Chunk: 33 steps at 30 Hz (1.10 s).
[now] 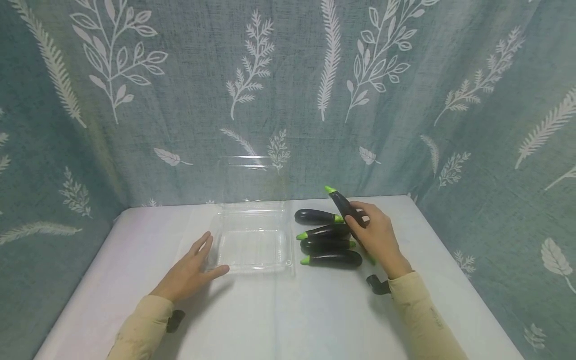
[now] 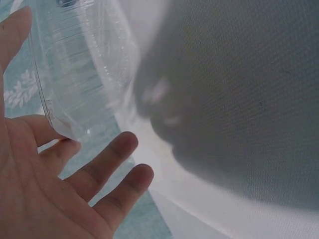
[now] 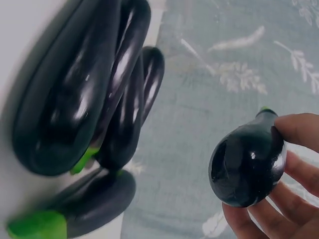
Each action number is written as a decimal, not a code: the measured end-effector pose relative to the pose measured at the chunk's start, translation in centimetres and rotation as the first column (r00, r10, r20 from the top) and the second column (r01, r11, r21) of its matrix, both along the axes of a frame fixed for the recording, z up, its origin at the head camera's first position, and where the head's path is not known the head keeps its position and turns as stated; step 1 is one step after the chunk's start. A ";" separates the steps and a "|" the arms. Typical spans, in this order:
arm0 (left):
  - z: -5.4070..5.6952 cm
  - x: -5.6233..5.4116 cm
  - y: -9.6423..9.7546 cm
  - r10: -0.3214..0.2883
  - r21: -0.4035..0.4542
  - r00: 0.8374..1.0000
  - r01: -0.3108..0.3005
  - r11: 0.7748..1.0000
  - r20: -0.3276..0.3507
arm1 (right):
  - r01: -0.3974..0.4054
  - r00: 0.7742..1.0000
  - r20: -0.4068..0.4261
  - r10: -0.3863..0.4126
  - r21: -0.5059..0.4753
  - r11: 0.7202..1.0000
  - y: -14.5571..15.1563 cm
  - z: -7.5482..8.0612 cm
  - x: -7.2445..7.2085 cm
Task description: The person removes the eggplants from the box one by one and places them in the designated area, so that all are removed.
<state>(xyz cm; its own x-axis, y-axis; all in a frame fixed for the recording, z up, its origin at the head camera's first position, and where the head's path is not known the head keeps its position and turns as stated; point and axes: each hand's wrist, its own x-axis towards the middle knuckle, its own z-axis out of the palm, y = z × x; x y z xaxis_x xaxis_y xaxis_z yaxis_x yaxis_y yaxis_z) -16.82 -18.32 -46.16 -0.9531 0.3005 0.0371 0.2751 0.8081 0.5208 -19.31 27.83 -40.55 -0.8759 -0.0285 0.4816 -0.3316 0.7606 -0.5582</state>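
Observation:
My right hand (image 1: 375, 232) grips a dark purple eggplant (image 1: 344, 204) above the others, its green stem end pointing up and away. In the right wrist view, thumb and fingers wrap the held eggplant (image 3: 247, 162), whose rounded end faces that camera. My left hand (image 1: 191, 270) is at the left side of a clear plastic clamshell box (image 1: 252, 266), fingers spread and fairly straight. From the left wrist view, the fingers (image 2: 107, 162) lie right at the box's edge (image 2: 45, 94). The box stands with its lid (image 1: 253, 182) raised at the back.
Several more eggplants (image 1: 335, 259) lie in a row right of the box, stems pointing different ways. One more (image 3: 94, 199) lies across their ends, partly hidden by my right hand in the head view. A patterned green curtain (image 1: 297, 100) encloses the white table (image 1: 270, 315).

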 end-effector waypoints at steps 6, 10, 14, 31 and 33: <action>-0.1 0.0 -0.1 0.006 -0.001 1.000 -0.006 1.000 0.009 | 0.032 0.999 -0.016 -0.032 -0.006 0.999 1.7 -0.6 0.0; -0.2 0.0 -0.1 0.008 0.006 1.000 -0.008 1.000 0.020 | 0.057 0.998 -0.027 -0.058 -0.014 0.998 2.9 -0.9 -0.1; -0.3 0.0 -0.1 0.005 0.007 1.000 -0.005 1.000 0.007 | 0.084 0.996 -0.026 -0.085 -0.009 0.996 4.0 -1.3 0.0; 0.1 0.1 0.0 0.003 -0.004 1.000 -0.003 1.000 -0.002 | 0.170 0.979 0.111 -0.171 0.019 0.985 6.1 -3.2 0.1; 0.1 0.1 0.0 0.001 -0.005 1.000 -0.001 1.000 -0.003 | 0.178 0.975 0.131 -0.179 0.018 0.984 6.4 -3.5 0.0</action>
